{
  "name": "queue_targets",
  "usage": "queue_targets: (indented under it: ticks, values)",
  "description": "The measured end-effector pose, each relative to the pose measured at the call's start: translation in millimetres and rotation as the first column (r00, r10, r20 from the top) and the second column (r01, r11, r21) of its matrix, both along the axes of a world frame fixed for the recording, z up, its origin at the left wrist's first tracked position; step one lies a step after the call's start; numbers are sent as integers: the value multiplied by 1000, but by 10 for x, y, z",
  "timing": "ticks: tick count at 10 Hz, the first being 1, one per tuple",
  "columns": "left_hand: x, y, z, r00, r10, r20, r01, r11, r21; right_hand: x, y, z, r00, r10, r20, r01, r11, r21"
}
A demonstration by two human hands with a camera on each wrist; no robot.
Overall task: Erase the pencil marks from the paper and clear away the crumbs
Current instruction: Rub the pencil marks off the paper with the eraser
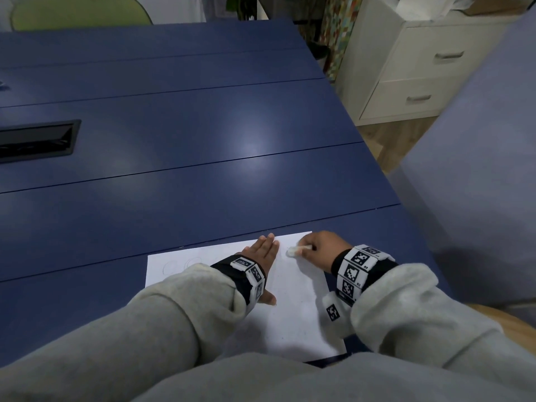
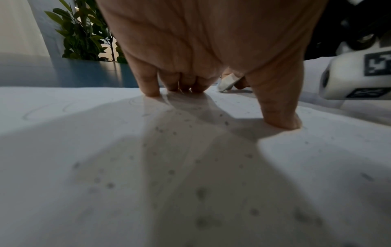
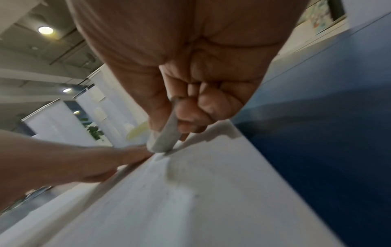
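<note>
A white sheet of paper (image 1: 293, 320) lies at the near edge of the blue table (image 1: 185, 134). Faint pencil circles (image 1: 185, 264) show on its far left part. My left hand (image 1: 262, 258) lies flat on the sheet with straight fingers, pressing it down (image 2: 211, 66). Just to its right, my right hand (image 1: 322, 248) pinches a white eraser (image 1: 295, 250), whose end touches the paper near the far right corner (image 3: 162, 140). Grey eraser crumbs (image 2: 201, 192) are scattered over the sheet under and behind my left palm.
A black cable hatch (image 1: 37, 140) is set into the table at the far left. Right of the table stand white drawers (image 1: 420, 76) and a grey-blue chair back (image 1: 478, 184). A green chair (image 1: 78, 10) sits beyond the far edge.
</note>
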State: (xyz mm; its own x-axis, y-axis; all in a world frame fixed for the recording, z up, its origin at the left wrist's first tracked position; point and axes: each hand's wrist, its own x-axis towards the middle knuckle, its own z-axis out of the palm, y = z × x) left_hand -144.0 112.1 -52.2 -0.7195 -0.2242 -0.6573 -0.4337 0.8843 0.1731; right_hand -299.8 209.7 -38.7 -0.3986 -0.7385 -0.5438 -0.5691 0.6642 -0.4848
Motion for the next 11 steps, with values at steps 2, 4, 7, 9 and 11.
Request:
queue_targets:
  ticks: [2,4,7,9,11]
  values:
    - [1,-16,-14,1000,-6,-1,6,1000,4,-140,2,34,990,-135,-46,132,989,-71]
    - [3,-7,-23,1000,-3,-7,3,1000,1,-25,61,12,999,-47,8,47,999,-15]
    - [-4,-4,-35,1000,-3,-1,3,1000,-6,55,106,6,999,-32,15,31,999,20]
    - [-1,-13,-22,1000,0,-3,0,1000,10,-74,168,19,986,-163,-22,162,986,-30]
    - [6,0,26,1000,7,-7,-7,1000,13,19,228,42,991,-98,-93,99,995,10]
